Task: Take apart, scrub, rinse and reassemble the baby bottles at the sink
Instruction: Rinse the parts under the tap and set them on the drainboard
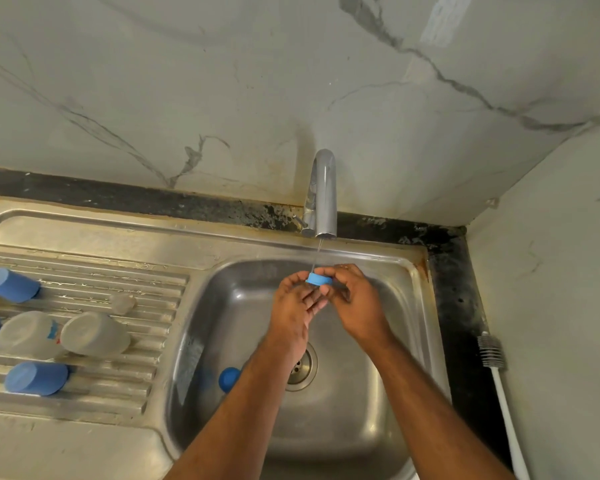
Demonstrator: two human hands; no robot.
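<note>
Presently, a small round blue plastic screw ring (319,279) from a baby bottle is held over the stainless steel sink basin (388,393), directly under a thin stream of water (317,254) falling from the chrome tap spout (323,192); the right hand (355,303) pinches the ring's far and right edge with thumb and fingertips; the left hand (293,306) supports it from the left and beneath, fingers loosely curled against its rim, though whether they clamp it or merely steady it cannot be told. The ring lies roughly flat, its open axis near vertical and in line with the stream; both hands are touching it, the right having the firmer purchase in my judgement.

The step in hand appears to be rinsing; the coming move likely calls for turning the ring under the water, then carrying it left to the ribbed draining board (118,393), which lies on the left hand's side. There rest two clear bottle bodies (94,334), two blue plastic caps (35,377) and a translucent teat (122,303); a further blue piece (229,378) lies in the basin beside the drain (302,367), partly hidden by the left forearm; a white-handled bottle brush (496,368) lies on the counter at right.
</note>
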